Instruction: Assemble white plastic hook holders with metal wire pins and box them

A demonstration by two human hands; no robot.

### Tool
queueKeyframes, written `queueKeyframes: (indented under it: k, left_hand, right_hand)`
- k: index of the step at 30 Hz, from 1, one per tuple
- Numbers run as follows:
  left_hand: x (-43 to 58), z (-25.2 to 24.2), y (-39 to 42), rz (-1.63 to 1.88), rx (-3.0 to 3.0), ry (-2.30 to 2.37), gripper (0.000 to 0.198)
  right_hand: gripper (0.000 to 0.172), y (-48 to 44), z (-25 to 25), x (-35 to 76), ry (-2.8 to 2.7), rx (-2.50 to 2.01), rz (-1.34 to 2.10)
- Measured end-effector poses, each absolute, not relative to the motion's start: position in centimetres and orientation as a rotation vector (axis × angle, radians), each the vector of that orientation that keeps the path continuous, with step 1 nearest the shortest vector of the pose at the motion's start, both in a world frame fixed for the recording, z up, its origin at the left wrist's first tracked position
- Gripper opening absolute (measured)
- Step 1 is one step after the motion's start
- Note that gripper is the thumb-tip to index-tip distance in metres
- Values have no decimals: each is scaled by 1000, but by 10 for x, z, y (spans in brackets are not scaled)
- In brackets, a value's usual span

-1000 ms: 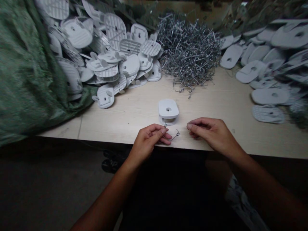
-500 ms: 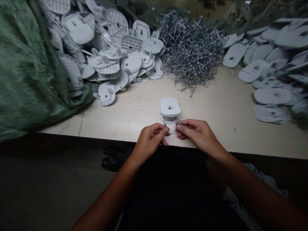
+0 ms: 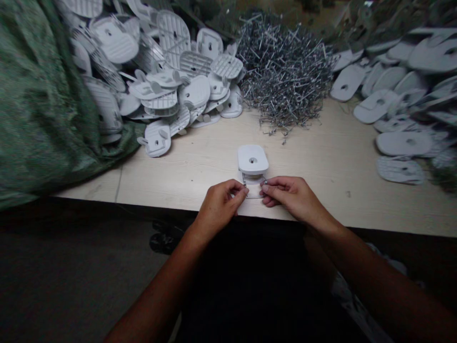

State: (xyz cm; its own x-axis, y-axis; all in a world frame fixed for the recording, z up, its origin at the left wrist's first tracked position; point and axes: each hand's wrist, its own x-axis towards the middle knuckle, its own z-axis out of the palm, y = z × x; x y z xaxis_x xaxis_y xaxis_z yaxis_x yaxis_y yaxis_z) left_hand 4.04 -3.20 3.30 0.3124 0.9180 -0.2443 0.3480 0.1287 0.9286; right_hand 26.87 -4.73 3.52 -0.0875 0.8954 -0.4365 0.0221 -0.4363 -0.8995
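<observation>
Hands: closer together than a second ago, the left hand (image 3: 221,206) and right hand (image 3: 291,197) now almost meeting near the table's (image 3: 314,166) front edge.
Grip: both pinched, holding a thin wire loop (image 3: 254,196) between them.
Wire ends: hidden by fingertips; any seating cannot be told.
Beyond: white plastic housing (image 3: 253,159) just past the wire, mid-table.
Back edge: heaped wire hooks (image 3: 285,71), white plastic plates (image 3: 178,71), green woven sack (image 3: 35,95) at left.

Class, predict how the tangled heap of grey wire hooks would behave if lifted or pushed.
The tangled heap of grey wire hooks would probably lift as one clump, since the bends seem interlocked. Each thin wire looks stiff. A push would likely shed loose strands at its front edge.
</observation>
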Motion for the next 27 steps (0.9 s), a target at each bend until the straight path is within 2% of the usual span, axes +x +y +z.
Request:
queueKeyframes:
  k: [3, 8, 12, 27]
  left_hand:
    - [40, 32, -33, 683, 1450, 1325, 20]
    - [40, 31, -34, 743, 1452, 1316, 34]
    - [38, 30, -30, 728, 1459, 1268, 28]
    - [40, 26, -10, 737, 1319, 1147, 23]
  right_hand:
    - [40, -46, 35, 268, -1030, -1486, 1616]
    - [37, -44, 35, 268, -1023, -1462, 1640]
    - [37, -43, 35, 267, -980, -1461, 1653]
    - [30, -42, 39, 253, -684, -1423, 1659]
